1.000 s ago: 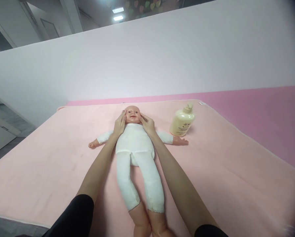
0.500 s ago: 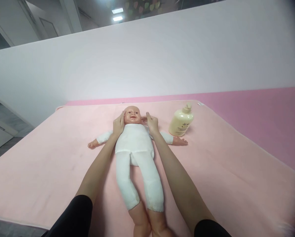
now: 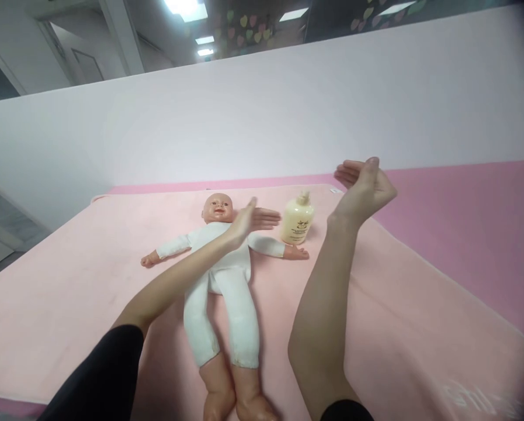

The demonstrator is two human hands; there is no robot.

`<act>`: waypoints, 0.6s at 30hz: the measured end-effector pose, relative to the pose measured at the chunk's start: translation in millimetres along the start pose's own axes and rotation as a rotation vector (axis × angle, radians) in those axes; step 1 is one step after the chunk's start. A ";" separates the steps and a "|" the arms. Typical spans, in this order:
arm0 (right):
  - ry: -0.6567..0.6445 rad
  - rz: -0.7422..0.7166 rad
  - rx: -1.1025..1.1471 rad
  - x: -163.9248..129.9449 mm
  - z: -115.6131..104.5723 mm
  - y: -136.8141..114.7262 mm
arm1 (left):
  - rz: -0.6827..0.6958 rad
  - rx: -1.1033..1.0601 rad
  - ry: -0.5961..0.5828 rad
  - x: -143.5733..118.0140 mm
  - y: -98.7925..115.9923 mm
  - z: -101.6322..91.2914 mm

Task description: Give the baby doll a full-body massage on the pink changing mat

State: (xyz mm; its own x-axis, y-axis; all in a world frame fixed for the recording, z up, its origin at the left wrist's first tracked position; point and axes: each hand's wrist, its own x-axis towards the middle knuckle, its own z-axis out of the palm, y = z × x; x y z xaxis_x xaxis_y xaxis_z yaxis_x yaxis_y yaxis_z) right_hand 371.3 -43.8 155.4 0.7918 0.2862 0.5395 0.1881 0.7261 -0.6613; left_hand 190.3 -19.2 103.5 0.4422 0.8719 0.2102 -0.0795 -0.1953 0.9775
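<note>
A baby doll point(image 3: 226, 286) with a white cloth body lies on its back, arms spread, head toward the wall. My left hand point(image 3: 256, 218) reaches across its chest, fingers stretched out toward a pale yellow pump bottle point(image 3: 297, 221), a little short of touching it. That bottle stands upright beyond the doll's arm on the right. Raised to the right of the bottle is my right hand point(image 3: 363, 186), fingers extended and slightly curved, with nothing seen in it. The doll's shoulder is partly hidden behind my left hand.
A pink towel point(image 3: 90, 280) covers the padded surface under the doll. Bright pink padding point(image 3: 463, 228) shows along the right and back. A white wall point(image 3: 262, 123) rises behind, with a glass pane point(image 3: 323, 23) above it reflecting lights.
Both hands have left the sides of the doll's head and moved right. My left hand crossed over the doll's chest toward the bottle; my right hand rose past it. The view shifted right.
</note>
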 end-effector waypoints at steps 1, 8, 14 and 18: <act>0.047 -0.010 -0.004 3.0 -6.3 6.4 | -0.103 -0.040 -0.163 9.6 0.8 14.1; -0.215 0.048 -0.200 -8.5 -1.4 53.9 | -0.376 -0.182 -0.276 72.0 5.8 61.5; -0.125 0.029 -0.271 -26.9 12.1 73.8 | -0.612 -0.257 -0.031 66.3 28.7 66.5; -0.075 -0.007 -0.233 -29.9 15.3 81.5 | -0.645 -0.225 -0.010 64.5 41.9 71.3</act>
State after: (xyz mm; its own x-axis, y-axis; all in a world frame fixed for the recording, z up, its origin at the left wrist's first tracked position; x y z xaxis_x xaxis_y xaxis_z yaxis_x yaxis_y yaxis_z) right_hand 354.1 16.3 93.3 0.7467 0.3336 0.5754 0.3288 0.5670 -0.7553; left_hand 279.2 -3.1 156.8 0.4717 0.7782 -0.4146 0.0198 0.4607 0.8873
